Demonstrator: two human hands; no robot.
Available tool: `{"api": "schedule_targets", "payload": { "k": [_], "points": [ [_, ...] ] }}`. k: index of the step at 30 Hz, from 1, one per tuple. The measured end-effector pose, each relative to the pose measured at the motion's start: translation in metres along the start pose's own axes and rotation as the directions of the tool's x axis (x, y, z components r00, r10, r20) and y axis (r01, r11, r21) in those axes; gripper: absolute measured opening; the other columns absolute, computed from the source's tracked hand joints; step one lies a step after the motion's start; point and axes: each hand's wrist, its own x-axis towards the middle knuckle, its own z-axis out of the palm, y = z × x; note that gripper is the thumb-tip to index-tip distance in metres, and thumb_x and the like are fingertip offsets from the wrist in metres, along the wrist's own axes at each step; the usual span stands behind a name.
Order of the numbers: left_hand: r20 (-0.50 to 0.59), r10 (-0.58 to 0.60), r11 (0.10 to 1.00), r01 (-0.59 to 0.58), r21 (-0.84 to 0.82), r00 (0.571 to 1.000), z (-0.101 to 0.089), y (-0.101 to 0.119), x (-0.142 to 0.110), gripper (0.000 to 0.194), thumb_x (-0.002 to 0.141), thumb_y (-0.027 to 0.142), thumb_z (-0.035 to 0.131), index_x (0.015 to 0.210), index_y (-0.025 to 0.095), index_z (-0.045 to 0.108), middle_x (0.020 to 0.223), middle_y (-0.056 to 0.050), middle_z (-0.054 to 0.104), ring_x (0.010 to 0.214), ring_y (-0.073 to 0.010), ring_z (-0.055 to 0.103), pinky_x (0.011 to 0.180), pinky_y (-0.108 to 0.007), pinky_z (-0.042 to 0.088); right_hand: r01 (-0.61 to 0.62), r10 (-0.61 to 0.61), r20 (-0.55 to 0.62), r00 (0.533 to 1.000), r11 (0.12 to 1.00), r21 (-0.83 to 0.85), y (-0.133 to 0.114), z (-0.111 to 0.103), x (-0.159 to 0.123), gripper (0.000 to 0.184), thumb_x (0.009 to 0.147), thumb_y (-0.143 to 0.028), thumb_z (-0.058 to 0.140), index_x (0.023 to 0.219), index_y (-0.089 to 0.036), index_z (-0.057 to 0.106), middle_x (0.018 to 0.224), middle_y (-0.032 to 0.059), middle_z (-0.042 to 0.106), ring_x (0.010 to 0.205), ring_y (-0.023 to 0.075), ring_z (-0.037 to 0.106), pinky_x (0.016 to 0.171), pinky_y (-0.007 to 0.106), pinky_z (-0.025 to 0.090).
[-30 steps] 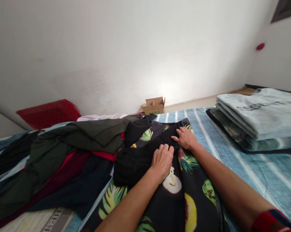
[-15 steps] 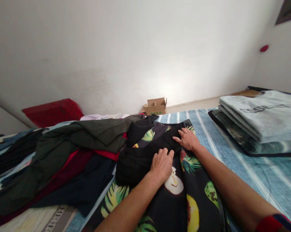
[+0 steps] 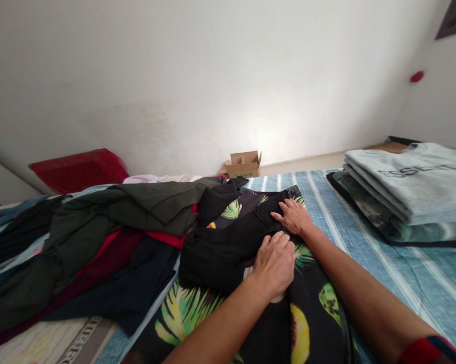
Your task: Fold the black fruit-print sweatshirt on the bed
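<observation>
A black garment (image 3: 322,333) printed with green leaves and fruit lies spread in front of me. Plain black cloth (image 3: 216,253) crosses its upper part, with a gathered, textured patch (image 3: 268,210) toward the right. My right hand (image 3: 294,217) rests open on the garment beside that patch, fingers stretched forward. Just below and left of it, my left hand (image 3: 275,263) is closed on the garment, fingers bent and close together. Its fingertips are partly hidden, and it covers most of a pale fruit print.
Loose clothes, a dark green one (image 3: 137,207) on top, are heaped at left. Folded clothes with a grey top (image 3: 425,187) stand at right on the blue striped cover (image 3: 326,202). Behind are a cardboard box (image 3: 243,166), a red item (image 3: 80,172) and a white wall (image 3: 197,76).
My left hand has moved right across the garment, closer to my right hand, and its fingers have drawn together. My right hand stays in nearly the same place.
</observation>
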Motion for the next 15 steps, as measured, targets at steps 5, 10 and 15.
{"api": "schedule_targets", "payload": {
  "k": [5, 10, 15],
  "points": [
    [0.024, -0.047, 0.999, 0.046, 0.024, 0.999, 0.013, -0.002, -0.012, 0.037, 0.093, 0.028, 0.039, 0.125, 0.012, 0.049, 0.140, -0.012, 0.046, 0.134, -0.0245, 0.033, 0.105, -0.041, 0.038, 0.003, -0.003, -0.013, 1.000, 1.000, 0.009, 0.000, 0.001, -0.001, 0.052, 0.093, -0.057, 0.029, 0.111, -0.016, 0.057, 0.113, 0.0140, 0.056, 0.113, 0.0286, 0.046, 0.095, 0.039, 0.033],
    [0.005, -0.065, 0.998, 0.065, -0.003, 0.998, 0.021, -0.001, -0.020, 0.040, 0.094, 0.030, 0.038, 0.129, 0.014, 0.046, 0.141, -0.010, 0.046, 0.136, -0.0226, 0.031, 0.106, -0.042, 0.037, 0.007, -0.006, -0.034, 0.999, 1.000, 0.029, 0.001, 0.003, 0.000, 0.051, 0.093, -0.056, 0.030, 0.112, -0.016, 0.057, 0.114, 0.0146, 0.056, 0.114, 0.0290, 0.045, 0.096, 0.039, 0.033],
    [-0.042, -0.085, 0.996, 0.084, -0.041, 0.995, 0.028, 0.000, -0.022, 0.040, 0.095, 0.030, 0.035, 0.131, 0.015, 0.045, 0.142, -0.009, 0.045, 0.136, -0.0221, 0.030, 0.107, -0.043, 0.035, 0.025, -0.022, -0.062, 0.998, 0.999, 0.047, 0.003, 0.001, 0.000, 0.045, 0.095, -0.047, 0.031, 0.117, -0.016, 0.055, 0.122, 0.0142, 0.054, 0.119, 0.0262, 0.043, 0.098, 0.035, 0.033]
  ]
}}
